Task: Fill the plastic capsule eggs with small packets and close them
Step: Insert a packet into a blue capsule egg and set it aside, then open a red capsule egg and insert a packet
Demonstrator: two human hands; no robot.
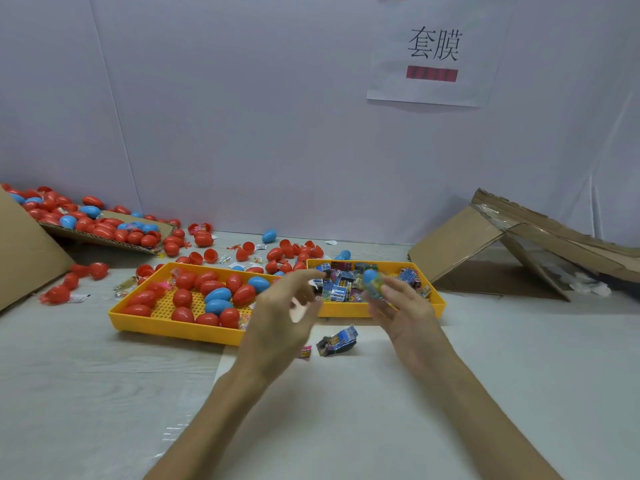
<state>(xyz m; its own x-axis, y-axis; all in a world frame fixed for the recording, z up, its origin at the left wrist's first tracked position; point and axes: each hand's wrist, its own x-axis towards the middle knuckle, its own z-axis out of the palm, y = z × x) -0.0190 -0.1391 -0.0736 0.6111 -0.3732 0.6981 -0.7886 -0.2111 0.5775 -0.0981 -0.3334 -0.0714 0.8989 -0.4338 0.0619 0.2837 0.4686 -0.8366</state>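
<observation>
My right hand (398, 308) holds a blue capsule egg (372, 280) with a packet around it, raised in front of the right yellow tray (381, 310) full of small packets (341, 284). My left hand (284, 306) hovers just left of it, fingers loosely spread and blurred, holding nothing that I can make out. The left yellow tray (166, 323) carries several closed red eggs (183, 299) and blue eggs (218, 294). A loose packet (337, 341) and a small pink packet (305, 351) lie on the table below my hands.
Many red and blue eggs and egg halves (104, 226) spill from a flattened cardboard box at the back left. A collapsed cardboard box (519, 244) sits at the right. A white wall with a paper sign (433, 57) stands behind.
</observation>
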